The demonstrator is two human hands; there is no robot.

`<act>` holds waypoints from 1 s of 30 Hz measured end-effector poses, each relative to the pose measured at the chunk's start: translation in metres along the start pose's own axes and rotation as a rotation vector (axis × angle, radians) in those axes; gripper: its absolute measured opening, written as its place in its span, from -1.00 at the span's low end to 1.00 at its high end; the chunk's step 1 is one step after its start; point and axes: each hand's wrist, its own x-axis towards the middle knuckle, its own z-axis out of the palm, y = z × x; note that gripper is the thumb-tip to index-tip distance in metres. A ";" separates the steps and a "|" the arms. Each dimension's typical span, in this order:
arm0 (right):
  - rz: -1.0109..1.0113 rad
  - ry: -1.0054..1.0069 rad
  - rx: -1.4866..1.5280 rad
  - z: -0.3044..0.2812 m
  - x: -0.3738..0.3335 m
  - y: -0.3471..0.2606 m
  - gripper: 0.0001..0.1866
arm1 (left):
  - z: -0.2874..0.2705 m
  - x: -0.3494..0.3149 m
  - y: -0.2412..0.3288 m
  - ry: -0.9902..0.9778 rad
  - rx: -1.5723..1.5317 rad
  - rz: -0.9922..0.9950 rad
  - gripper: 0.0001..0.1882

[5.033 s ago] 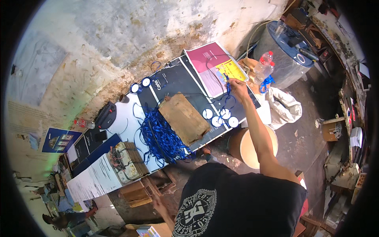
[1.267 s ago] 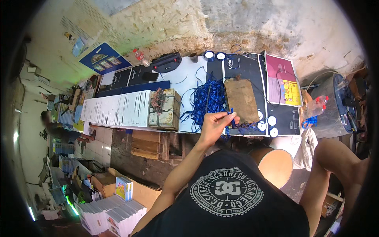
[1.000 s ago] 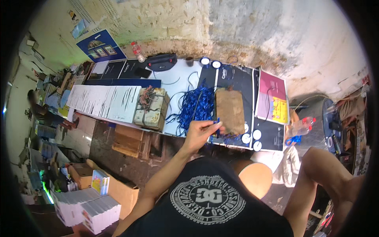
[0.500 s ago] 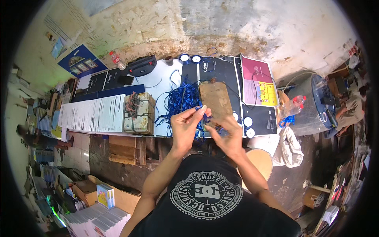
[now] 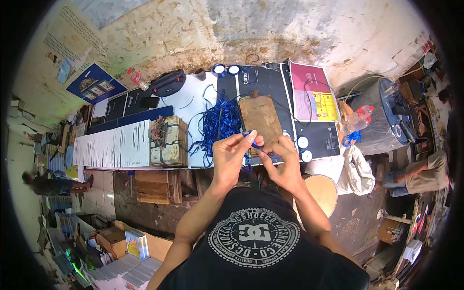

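Note:
My left hand (image 5: 228, 162) pinches a short piece of blue ribbon (image 5: 254, 142) between thumb and fingertips, above the near edge of the table. Close by on its right, my right hand (image 5: 284, 166) has its thumb and bent forefinger closed on the ribbon's lower part. The exact grip is small and partly hidden by the fingers. Beyond my left hand lies a tangled heap of shiny blue ribbon (image 5: 221, 121). A worn brown board (image 5: 261, 116) lies just beyond both hands, its near end partly covered by them.
White spools (image 5: 303, 142) lie right of my right hand; blue ribbon spools (image 5: 219, 70) stand at the back. Left are a tied bundle of worn boards (image 5: 169, 140) and a long paper stack (image 5: 113, 145). A bottle (image 5: 357, 118) and grey drum (image 5: 382, 121) stand right. People are at both sides.
My right hand, blurred before with fingers spread near the ribbon, has closed in on it beside my left hand. My left hand keeps its pinch. The whole view has shifted slightly.

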 end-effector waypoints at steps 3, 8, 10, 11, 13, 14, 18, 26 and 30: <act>0.098 0.076 0.205 -0.005 0.015 -0.006 -0.51 | 0.001 0.005 0.006 -0.055 0.156 0.137 -0.84; 0.234 -0.340 0.874 -0.019 0.078 0.002 -0.66 | 0.005 0.054 0.042 -0.137 0.530 0.462 -0.88; 0.222 -0.356 0.760 -0.024 0.090 0.004 -0.64 | 0.007 0.075 0.052 -0.010 0.315 0.380 -0.83; 0.231 -0.340 0.750 -0.028 0.092 0.013 -0.64 | 0.006 0.086 0.051 0.053 0.146 0.331 -0.82; 0.207 -0.500 0.766 -0.032 0.093 0.031 -0.62 | 0.001 0.094 0.057 0.240 -0.033 0.237 -0.81; 0.252 -0.544 0.770 -0.037 0.093 0.038 -0.63 | -0.009 0.099 0.057 0.224 -0.119 0.202 -0.77; 0.329 -0.686 0.729 -0.059 0.104 0.081 -0.65 | -0.065 0.129 0.053 0.284 -0.212 0.198 -0.73; 0.363 -0.585 0.452 -0.108 0.104 0.183 -0.58 | -0.103 0.154 0.068 0.351 -0.200 0.208 -0.66; 0.301 -0.431 0.009 -0.122 0.099 0.228 -0.53 | -0.122 0.168 0.080 0.402 -0.178 0.247 -0.68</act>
